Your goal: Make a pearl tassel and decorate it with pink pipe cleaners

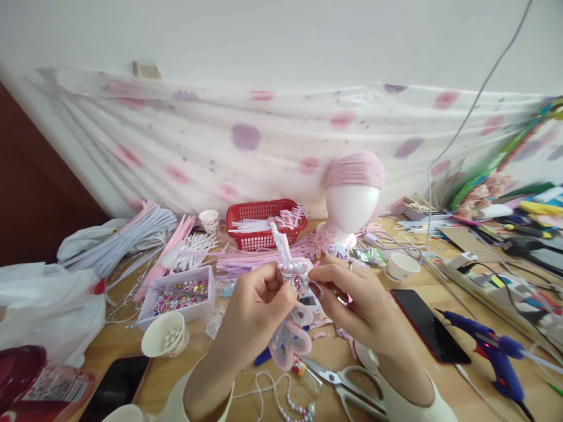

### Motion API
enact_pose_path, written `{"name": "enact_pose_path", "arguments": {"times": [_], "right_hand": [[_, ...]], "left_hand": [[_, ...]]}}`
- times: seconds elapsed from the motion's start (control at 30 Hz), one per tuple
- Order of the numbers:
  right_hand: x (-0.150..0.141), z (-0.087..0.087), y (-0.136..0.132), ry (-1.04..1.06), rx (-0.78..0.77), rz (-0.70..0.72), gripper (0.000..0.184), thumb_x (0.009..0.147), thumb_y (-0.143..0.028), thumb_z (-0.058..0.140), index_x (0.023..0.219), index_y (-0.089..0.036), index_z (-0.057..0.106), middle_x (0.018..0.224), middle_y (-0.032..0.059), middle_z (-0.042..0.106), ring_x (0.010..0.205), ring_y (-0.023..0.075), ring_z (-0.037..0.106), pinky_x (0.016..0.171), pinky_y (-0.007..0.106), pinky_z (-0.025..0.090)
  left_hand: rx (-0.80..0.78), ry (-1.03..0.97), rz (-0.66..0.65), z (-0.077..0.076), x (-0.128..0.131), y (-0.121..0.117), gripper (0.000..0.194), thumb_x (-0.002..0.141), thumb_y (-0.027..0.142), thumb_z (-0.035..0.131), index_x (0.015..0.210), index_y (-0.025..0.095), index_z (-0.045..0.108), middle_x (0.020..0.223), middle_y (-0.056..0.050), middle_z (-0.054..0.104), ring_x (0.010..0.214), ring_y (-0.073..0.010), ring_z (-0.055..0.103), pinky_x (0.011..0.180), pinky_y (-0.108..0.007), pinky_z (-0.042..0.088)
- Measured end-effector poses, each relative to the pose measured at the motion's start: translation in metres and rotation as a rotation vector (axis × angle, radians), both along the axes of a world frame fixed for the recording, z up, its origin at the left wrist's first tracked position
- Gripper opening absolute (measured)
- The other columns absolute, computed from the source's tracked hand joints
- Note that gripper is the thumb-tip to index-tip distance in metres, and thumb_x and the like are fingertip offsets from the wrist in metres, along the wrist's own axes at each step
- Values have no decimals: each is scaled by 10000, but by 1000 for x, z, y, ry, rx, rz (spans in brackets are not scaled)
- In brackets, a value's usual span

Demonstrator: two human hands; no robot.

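Over the middle of the table, my left hand (261,302) pinches a pink-and-white pipe-cleaner ornament (290,343) trimmed with pearl beads. A fuzzy stem rises from its top, and looped petals hang below my fingers. On the ornament's right side, my right hand (352,296) has its thumb and fingertips closed at the beaded part, near a round pink gem. Whether a small piece sits between those fingertips is hidden. Under my hands lie scissors (347,384) with grey-white handles and a string of pearl beads (299,410).
A glue gun (492,346) and a phone (431,325) lie right. Left are a box of gems (206,293), a paper cup of beads (165,334) and bundled pipe cleaners (127,240). Behind stand a red basket (250,239) and a white foam head (352,205).
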State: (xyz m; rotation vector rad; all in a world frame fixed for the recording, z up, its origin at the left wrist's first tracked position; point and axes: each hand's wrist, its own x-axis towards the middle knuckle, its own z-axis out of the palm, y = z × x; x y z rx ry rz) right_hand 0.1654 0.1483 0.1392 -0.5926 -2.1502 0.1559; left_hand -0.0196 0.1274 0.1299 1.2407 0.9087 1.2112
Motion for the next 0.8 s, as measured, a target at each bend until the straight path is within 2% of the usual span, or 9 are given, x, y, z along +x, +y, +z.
{"name": "enact_pose_path", "arguments": {"times": [0.2,0.33,0.47,0.6,0.8], "right_hand": [[0,-5,8,36,-2,-8,235,1007,-62,512,1106,-186,685,842,40,677,697,147,632,604,264,478],[0,-8,10,21,35,13,287,1010,-43,489,1146,-190,696,920,66,702,771,161,677,643,266,519],[-2,-11,14,3,60,21,299,1024,-43,460,1184,-157,684,938,72,696,753,152,667,621,251,519],[-3,-13,16,-33,49,16,230,1050,-100,481,1129,-118,697,902,85,685,737,162,666,621,262,521],[3,-9,13,-108,33,14,242,1066,-121,455,1098,-106,694,897,102,701,741,175,680,622,273,530]], "left_hand": [[-4,-77,-4,5,1,0,116,820,246,713,900,174,758,807,-27,776,698,-144,678,644,-225,533],[-36,-68,-5,8,-2,0,129,786,242,735,895,178,762,783,-23,771,657,-141,650,615,-234,522],[-53,-34,-18,4,-7,6,110,772,251,740,847,172,745,730,-8,750,631,-126,629,588,-216,487],[-50,10,-45,-3,-10,15,114,765,268,733,810,164,721,714,-15,743,661,-145,655,586,-217,489],[-119,5,-81,-7,-13,15,137,732,278,748,772,150,718,663,-9,708,605,-121,608,550,-199,461]]}}
